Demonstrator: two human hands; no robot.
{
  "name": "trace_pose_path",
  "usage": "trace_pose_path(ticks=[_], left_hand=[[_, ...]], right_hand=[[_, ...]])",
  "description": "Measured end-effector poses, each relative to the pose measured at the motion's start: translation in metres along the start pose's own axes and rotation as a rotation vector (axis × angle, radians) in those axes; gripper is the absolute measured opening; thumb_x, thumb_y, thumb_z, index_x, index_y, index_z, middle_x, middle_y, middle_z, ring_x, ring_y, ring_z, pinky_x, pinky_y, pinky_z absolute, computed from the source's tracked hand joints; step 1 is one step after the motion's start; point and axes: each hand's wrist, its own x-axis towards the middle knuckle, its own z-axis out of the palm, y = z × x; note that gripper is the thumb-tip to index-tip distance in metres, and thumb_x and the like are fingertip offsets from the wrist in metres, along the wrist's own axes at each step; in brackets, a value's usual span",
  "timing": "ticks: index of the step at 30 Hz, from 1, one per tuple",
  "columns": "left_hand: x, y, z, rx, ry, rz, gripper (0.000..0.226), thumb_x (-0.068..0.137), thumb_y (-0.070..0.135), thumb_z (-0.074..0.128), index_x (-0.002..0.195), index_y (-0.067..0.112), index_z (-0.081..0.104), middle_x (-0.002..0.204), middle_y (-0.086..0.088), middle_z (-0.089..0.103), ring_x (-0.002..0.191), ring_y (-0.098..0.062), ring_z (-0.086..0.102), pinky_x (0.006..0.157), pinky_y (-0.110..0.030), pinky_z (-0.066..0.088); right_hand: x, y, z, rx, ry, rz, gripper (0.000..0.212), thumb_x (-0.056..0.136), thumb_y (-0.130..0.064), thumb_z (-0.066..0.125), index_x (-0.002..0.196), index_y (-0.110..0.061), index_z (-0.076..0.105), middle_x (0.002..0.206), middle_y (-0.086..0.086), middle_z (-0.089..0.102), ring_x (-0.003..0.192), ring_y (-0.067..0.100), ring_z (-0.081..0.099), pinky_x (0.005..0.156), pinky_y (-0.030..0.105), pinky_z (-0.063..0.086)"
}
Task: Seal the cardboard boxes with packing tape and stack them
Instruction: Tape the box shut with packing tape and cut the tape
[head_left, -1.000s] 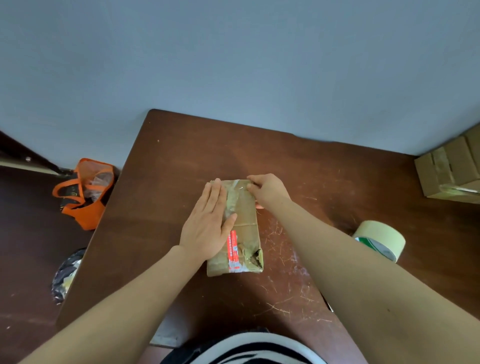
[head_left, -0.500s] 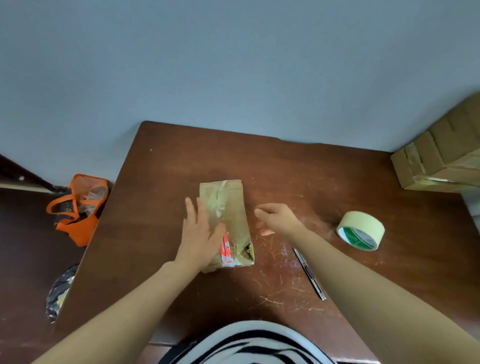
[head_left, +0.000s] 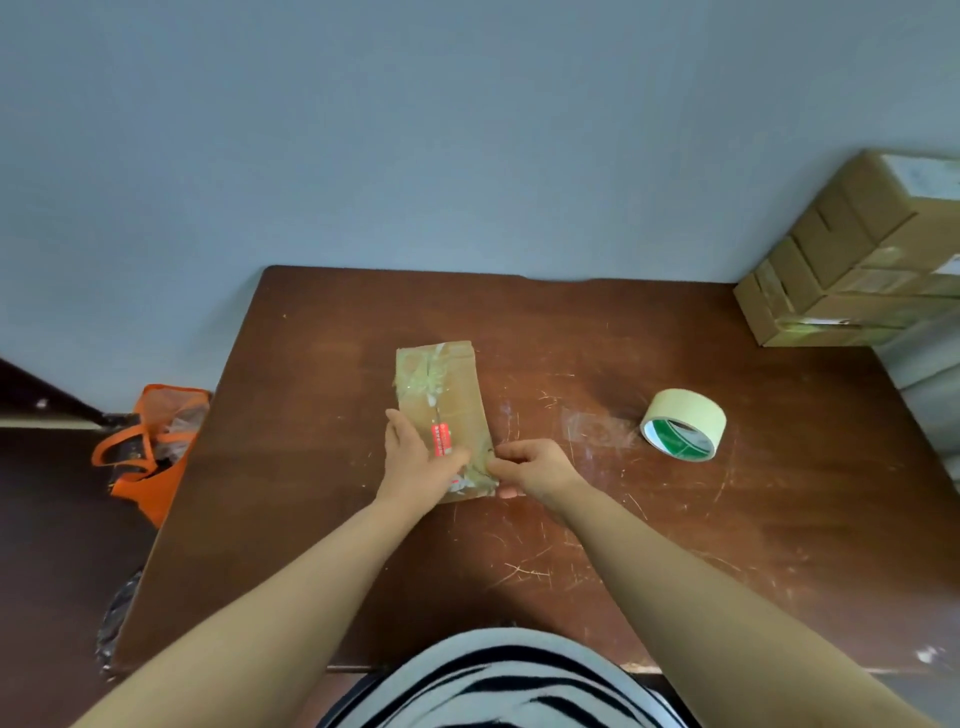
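Note:
A small, worn cardboard box (head_left: 457, 384) lies lengthwise at the middle of the brown table (head_left: 623, 332). It has clear tape over its top and a red label near its near end. My left hand (head_left: 421, 467) rests flat on the box's near left part, thumb spread across the top. My right hand (head_left: 535, 470) has curled fingers and pinches the box's near right corner. A roll of pale packing tape (head_left: 683, 423) lies on the table to the right, apart from both hands.
Several sealed cardboard boxes (head_left: 852, 270) are stacked at the table's back right corner against the wall. An orange bag (head_left: 156, 447) sits on the floor left of the table. The table top is scratched.
My right hand left the box's far end, swung out to the right, then came to its near right corner. My left hand slid toward the near end. The view tilted up.

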Motion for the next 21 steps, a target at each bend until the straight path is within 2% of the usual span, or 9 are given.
trace_pose_path(ticks=[3, 6, 8, 11, 13, 15, 18, 21], left_hand=[[-0.004, -0.001, 0.003, 0.079, 0.050, 0.023, 0.139, 0.065, 0.051, 0.081, 0.147, 0.012, -0.024, 0.160, -0.003, -0.005, 0.147, -0.023, 0.004, 0.116, -0.041, 0.016], [-0.003, -0.004, 0.007, 0.128, 0.101, 0.032, 0.141, 0.063, 0.048, 0.084, 0.147, 0.010, -0.023, 0.159, -0.005, -0.002, 0.147, -0.025, 0.005, 0.117, -0.042, 0.016], [-0.001, -0.004, 0.009, 0.130, 0.108, 0.029, 0.138, 0.066, 0.043, 0.083, 0.147, 0.010, -0.023, 0.159, -0.006, -0.002, 0.146, -0.026, 0.005, 0.117, -0.042, 0.015], [0.000, -0.001, 0.011, 0.121, 0.112, 0.021, 0.135, 0.069, 0.039, 0.083, 0.147, 0.011, -0.023, 0.159, -0.007, -0.003, 0.147, -0.027, 0.005, 0.118, -0.043, 0.013], [0.001, 0.001, 0.013, 0.113, 0.119, 0.009, 0.134, 0.069, 0.036, 0.083, 0.147, 0.010, -0.023, 0.159, -0.007, -0.002, 0.147, -0.027, 0.005, 0.118, -0.042, 0.012], [0.001, 0.002, 0.014, 0.120, 0.123, -0.003, 0.134, 0.070, 0.035, 0.083, 0.147, 0.009, -0.024, 0.159, -0.008, -0.003, 0.147, -0.026, 0.003, 0.118, -0.041, 0.010], [0.001, 0.003, 0.018, 0.131, 0.142, -0.015, 0.132, 0.073, 0.035, 0.081, 0.146, 0.007, -0.024, 0.159, -0.009, -0.008, 0.147, -0.026, -0.003, 0.119, -0.039, 0.006], [0.001, 0.004, 0.021, 0.204, 0.166, -0.051, 0.127, 0.076, 0.039, 0.077, 0.146, 0.006, -0.023, 0.159, -0.010, -0.008, 0.147, -0.027, -0.001, 0.119, -0.041, 0.006]], right_hand=[[0.001, 0.000, 0.005, -0.080, 0.038, -0.032, 0.022, 0.089, -0.013, 0.064, 0.107, -0.001, 0.069, 0.091, 0.010, 0.071, 0.072, 0.019, 0.068, 0.086, 0.036, 0.056], [-0.003, -0.002, 0.007, -0.123, 0.025, -0.045, 0.020, 0.090, -0.013, 0.063, 0.100, 0.002, 0.070, 0.097, 0.017, 0.072, 0.079, 0.024, 0.070, 0.084, 0.038, 0.056], [-0.004, -0.001, 0.002, -0.117, 0.032, -0.044, 0.024, 0.088, -0.015, 0.065, 0.106, -0.001, 0.068, 0.102, 0.016, 0.071, 0.084, 0.024, 0.069, 0.086, 0.037, 0.056], [-0.003, -0.001, -0.024, -0.194, 0.184, -0.074, 0.033, 0.087, -0.018, 0.063, 0.119, -0.009, 0.065, 0.117, 0.006, 0.067, 0.096, 0.018, 0.065, 0.091, 0.031, 0.052], [-0.004, -0.002, -0.052, -0.318, 0.330, -0.120, 0.031, 0.089, -0.013, 0.055, 0.117, -0.015, 0.067, 0.116, 0.001, 0.068, 0.091, 0.015, 0.064, 0.086, 0.028, 0.052], [-0.001, -0.001, -0.081, -0.451, 0.451, -0.152, 0.036, 0.089, -0.008, 0.047, 0.117, -0.017, 0.067, 0.119, 0.001, 0.066, 0.089, 0.018, 0.064, 0.083, 0.033, 0.054], [0.008, 0.002, -0.114, -0.614, 0.566, -0.188, 0.037, 0.091, -0.005, 0.043, 0.117, -0.016, 0.067, 0.127, 0.005, 0.059, 0.107, 0.024, 0.058, 0.089, 0.036, 0.051], [0.013, 0.005, -0.134, -0.851, 0.676, -0.264, 0.034, 0.092, -0.008, 0.045, 0.117, -0.015, 0.067, 0.126, 0.006, 0.056, 0.116, 0.026, 0.047, 0.096, 0.036, 0.038]])
